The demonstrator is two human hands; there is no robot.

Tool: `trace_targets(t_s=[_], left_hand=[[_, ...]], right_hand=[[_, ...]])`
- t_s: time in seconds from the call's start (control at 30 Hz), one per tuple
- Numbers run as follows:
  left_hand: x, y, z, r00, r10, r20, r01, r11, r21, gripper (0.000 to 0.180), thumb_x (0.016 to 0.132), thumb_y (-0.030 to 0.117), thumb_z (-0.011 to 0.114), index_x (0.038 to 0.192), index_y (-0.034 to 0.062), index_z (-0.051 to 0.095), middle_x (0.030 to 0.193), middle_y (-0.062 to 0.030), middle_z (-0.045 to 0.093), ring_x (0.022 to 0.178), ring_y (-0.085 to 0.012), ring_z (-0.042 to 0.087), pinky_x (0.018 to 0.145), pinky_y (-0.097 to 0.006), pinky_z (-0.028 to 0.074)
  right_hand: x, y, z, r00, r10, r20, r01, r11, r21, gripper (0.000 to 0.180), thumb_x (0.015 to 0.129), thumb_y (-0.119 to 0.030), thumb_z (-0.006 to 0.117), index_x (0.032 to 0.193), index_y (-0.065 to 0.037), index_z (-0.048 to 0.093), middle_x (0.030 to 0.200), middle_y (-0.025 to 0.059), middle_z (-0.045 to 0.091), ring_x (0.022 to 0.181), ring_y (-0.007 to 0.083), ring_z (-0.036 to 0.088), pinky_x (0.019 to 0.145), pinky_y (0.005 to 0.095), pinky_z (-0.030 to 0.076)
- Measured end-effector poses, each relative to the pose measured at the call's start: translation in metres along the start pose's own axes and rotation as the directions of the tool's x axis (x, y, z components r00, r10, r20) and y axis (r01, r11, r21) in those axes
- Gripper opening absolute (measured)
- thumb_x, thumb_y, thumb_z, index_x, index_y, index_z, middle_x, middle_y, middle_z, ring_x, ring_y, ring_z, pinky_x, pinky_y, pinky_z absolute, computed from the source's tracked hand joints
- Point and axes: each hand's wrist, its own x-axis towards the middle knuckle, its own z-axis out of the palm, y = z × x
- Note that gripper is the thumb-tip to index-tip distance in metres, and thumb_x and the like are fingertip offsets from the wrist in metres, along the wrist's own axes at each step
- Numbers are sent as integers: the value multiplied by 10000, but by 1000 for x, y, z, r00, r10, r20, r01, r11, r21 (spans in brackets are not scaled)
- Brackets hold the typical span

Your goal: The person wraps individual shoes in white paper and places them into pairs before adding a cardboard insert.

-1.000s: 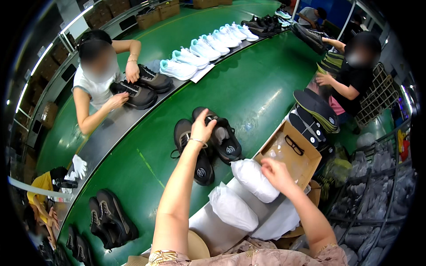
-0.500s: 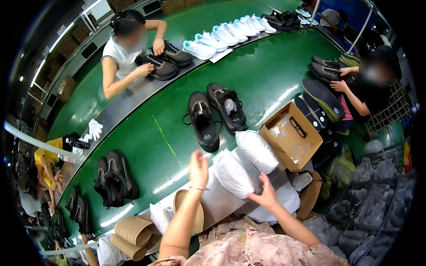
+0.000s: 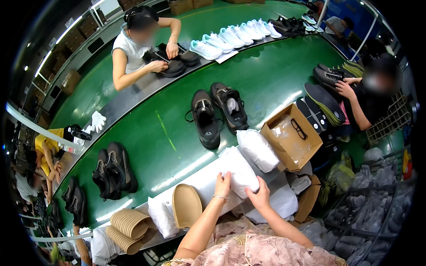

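Note:
A white paper-wrapped bundle (image 3: 240, 174) lies on the metal ledge in front of me, its contents hidden. My left hand (image 3: 222, 185) closes against its left side, and my right hand (image 3: 260, 194) grips its near right end with the thumb on top. Just beyond it rests a second white wrapped bundle (image 3: 258, 150). Farther off, on the green belt, stand two dark shoes: one (image 3: 205, 119) with an open collar and loose laces, the other (image 3: 229, 108) with something pale inside.
A cardboard box (image 3: 278, 153) holding black-framed glasses and small packets stands at right. Left of my hands are a tan cardboard insert (image 3: 186, 206), another wrapped bundle (image 3: 161, 217) and ribbed inserts (image 3: 128, 224). More dark shoes (image 3: 114, 172) sit on the belt. Co-workers handle shoes across and at right.
My left hand has come down from above the belt onto the near wrapped bundle. My right hand has shifted slightly and stays at the bundle's near end. The view has moved slightly.

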Motion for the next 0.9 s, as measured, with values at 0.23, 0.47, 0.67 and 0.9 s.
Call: trace_targets(t_s=[0.23, 0.47, 0.67, 0.9], left_hand=[[15, -12, 2, 981, 188, -41, -173, 955, 240, 735, 795, 438, 592, 1253, -91, 366, 1186, -295, 468, 1081, -356, 488, 909, -377, 394], [25, -30, 3, 950, 310, -41, -255, 843, 475, 705, 757, 383, 664, 1199, -113, 428, 1131, -269, 515, 978, -296, 550, 811, -350, 456], [-12, 18, 2, 922, 388, 2, -384, 912, 145, 676, 787, 378, 648, 1224, -81, 412, 1145, -216, 528, 1018, -286, 544, 840, -360, 451], [-34, 91, -14, 905, 211, 369, 149, 655, -740, 526, 807, 296, 630, 1187, -18, 445, 1092, -157, 568, 985, -270, 573, 877, -386, 459]], right_hand=[[7, 6, -2, 998, 60, 15, -61, 984, 170, 793, 635, -252, 769, 1257, 26, 364, 1123, 232, 522, 1040, 318, 519, 883, 369, 415], [0, 13, 1, 991, 134, 14, -132, 953, 273, 736, 620, -237, 781, 1210, 21, 424, 1113, 200, 541, 1009, 283, 542, 862, 350, 428], [13, -28, -30, 981, 71, -178, 1, 928, 371, 644, 642, -196, 769, 1155, 29, 452, 1053, 193, 561, 951, 250, 560, 824, 334, 446], [22, -109, -18, 982, 59, 178, -158, 773, 614, 588, 693, -154, 742, 1151, 47, 433, 1029, 119, 551, 933, 157, 529, 812, 285, 440]])
